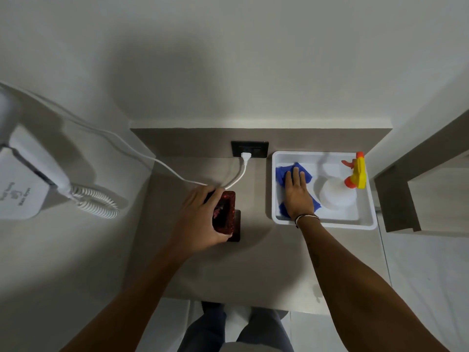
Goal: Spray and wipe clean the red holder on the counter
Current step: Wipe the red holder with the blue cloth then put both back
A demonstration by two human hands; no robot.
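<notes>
Counter (253,262) bears one red holder (225,212), one tray (365,222), two hands.

Single head-worn wide-angle view, looking steeply down onto the counter (253,250), both forearms reaching forward from below.

A dark red speckled holder (225,213) is standing on the grey counter (253,262), its open top facing up, a hand (198,219) gripping it.
</notes>
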